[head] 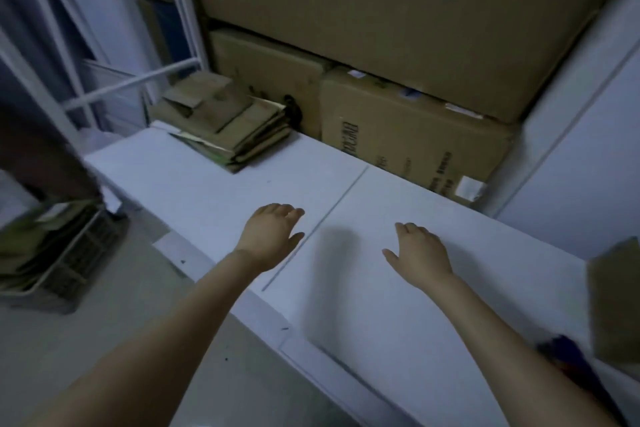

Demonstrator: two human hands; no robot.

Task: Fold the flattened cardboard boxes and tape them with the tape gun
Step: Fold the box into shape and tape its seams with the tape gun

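Flattened cardboard boxes (225, 128) stacked far on table (207, 191); left hand (273, 236), right hand (420, 253) spread, empty; carton (398, 135) print unreadable.

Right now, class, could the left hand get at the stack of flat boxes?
Probably yes: the left hand is open and empty, and only bare table lies between it and the stack farther back.
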